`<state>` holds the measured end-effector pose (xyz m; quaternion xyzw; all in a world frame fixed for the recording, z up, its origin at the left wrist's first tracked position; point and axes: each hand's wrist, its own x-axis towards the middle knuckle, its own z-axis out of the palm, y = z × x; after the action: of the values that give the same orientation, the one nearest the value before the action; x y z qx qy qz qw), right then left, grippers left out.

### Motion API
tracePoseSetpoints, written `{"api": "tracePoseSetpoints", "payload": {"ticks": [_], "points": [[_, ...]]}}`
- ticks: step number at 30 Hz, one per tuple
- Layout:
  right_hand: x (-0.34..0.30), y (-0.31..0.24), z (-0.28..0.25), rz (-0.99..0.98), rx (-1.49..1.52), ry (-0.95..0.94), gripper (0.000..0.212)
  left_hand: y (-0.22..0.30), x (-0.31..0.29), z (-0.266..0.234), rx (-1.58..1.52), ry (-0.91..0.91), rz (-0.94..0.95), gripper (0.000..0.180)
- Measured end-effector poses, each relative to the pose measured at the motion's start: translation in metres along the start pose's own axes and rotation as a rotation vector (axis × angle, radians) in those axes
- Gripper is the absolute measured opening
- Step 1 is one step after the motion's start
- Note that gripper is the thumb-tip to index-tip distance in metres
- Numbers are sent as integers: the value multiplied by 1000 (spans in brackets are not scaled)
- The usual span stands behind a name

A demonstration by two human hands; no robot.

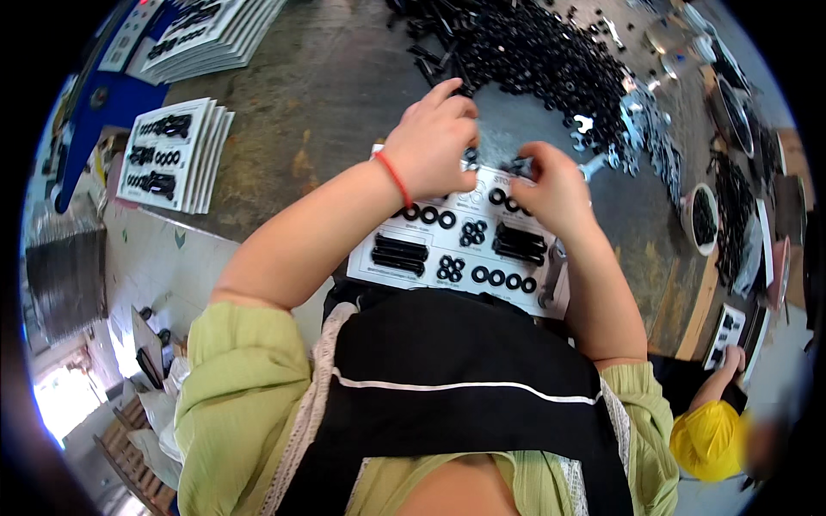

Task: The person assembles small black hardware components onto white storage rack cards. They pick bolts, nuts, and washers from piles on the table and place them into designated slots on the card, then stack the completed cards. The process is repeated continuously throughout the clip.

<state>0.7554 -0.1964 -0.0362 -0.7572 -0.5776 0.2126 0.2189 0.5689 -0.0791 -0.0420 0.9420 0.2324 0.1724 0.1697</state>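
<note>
A white printed card (465, 277) lies in front of me, with black bolts (400, 254), rings like washers (503, 278) and nuts (450, 268) set out on it in groups. Above its top edge, my left hand (434, 142) has bent fingers, the fingertips close to loose black bolts. Small dark pieces (470, 157) show by its thumb, too small to make out. My right hand (555, 191) pinches over the card's upper right, with a dark bit (520, 167) at its fingertips. A silver spanner (552, 279) lies along the card's right side.
Loose black nuts and bolts form a big heap (533, 60) at the back. Several spanners (637, 129) are piled to its right, near a white tub (701, 219). Filled cards stand stacked at left (163, 156) and far left (206, 39). Another person (710, 439) works at right.
</note>
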Motion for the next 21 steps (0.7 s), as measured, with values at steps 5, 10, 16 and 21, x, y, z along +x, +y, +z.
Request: {"api": "tracePoseSetpoints", "payload": {"ticks": [5, 10, 16, 21], "points": [[-11, -19, 35, -74, -179, -133, 30, 9, -24, 26, 55, -106, 37, 27], [-13, -19, 36, -84, -184, -173, 29, 8, -29, 28, 32, -88, 3, 31], [-24, -18, 24, -51, -109, -131, 42, 7, -46, 26, -131, 58, -59, 37], [-53, -11, 14, -104, -81, -138, 39, 29, -68, 9, -155, 40, -23, 33]]}}
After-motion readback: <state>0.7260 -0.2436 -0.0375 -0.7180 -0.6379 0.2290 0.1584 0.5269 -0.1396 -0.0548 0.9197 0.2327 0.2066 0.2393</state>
